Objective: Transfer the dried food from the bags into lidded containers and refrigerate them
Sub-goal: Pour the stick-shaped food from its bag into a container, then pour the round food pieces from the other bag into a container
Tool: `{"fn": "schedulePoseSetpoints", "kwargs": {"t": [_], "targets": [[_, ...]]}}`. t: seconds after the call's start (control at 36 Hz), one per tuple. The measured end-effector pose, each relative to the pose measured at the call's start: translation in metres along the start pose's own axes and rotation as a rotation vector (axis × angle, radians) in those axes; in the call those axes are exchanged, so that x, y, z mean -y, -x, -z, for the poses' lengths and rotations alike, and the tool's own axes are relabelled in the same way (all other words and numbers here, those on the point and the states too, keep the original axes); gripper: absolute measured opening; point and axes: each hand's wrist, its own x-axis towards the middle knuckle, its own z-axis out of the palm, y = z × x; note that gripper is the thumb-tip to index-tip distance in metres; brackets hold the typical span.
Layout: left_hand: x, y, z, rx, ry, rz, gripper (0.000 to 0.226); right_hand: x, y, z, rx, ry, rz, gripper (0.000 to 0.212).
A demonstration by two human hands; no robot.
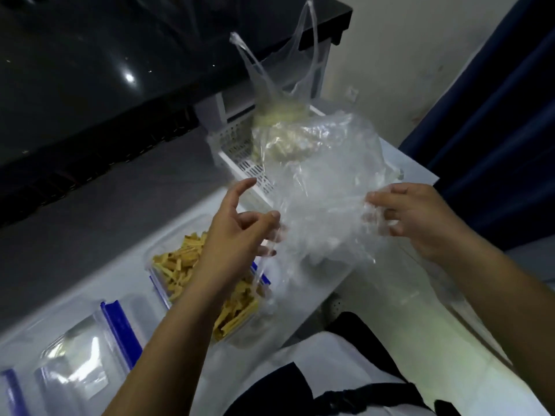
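Note:
Both hands hold a crumpled clear plastic bag (324,199) above the white table (114,265). My left hand (237,235) pinches the bag's left edge with thumb and fingers, index finger stretched out. My right hand (417,217) grips the right edge. The bag looks nearly empty. Below my left forearm stands an open clear container (168,271) with blue clips, filled with yellow dried food sticks (180,262). Behind the held bag, another handled plastic bag (282,109) with pale dried food stands in a white basket (237,151).
A clear lid with blue clips (90,355) lies at the near left of the table. A dark glossy counter (120,70) runs across the back left. A dark blue curtain (495,130) hangs at the right. My dark strap and white shirt (345,370) fill the bottom.

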Motion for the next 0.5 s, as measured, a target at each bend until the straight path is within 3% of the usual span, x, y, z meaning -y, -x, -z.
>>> {"fn": "schedulePoseSetpoints", "kwargs": {"t": [0.17, 0.22, 0.28, 0.39, 0.5], "targets": [[-0.005, -0.020, -0.030, -0.119, -0.409, -0.220, 0.054, 0.002, -0.055, 0.029, -0.105, 0.480, 0.151, 0.021], [-0.007, -0.030, -0.043, -0.112, -0.580, -0.307, 0.053, 0.004, -0.071, 0.030, -0.112, 0.704, 0.293, 0.048], [-0.005, -0.044, -0.059, -0.088, -0.794, -0.329, 0.054, 0.007, -0.084, 0.025, -0.017, 0.848, 0.499, 0.067], [0.016, -0.080, -0.091, 0.087, -1.193, -0.072, 0.063, 0.000, -0.108, 0.004, 0.265, 1.301, 0.687, 0.065], [0.043, -0.104, -0.111, 0.162, -1.374, 0.175, 0.068, -0.017, -0.130, -0.008, 0.477, 1.557, 0.642, 0.064]]}}
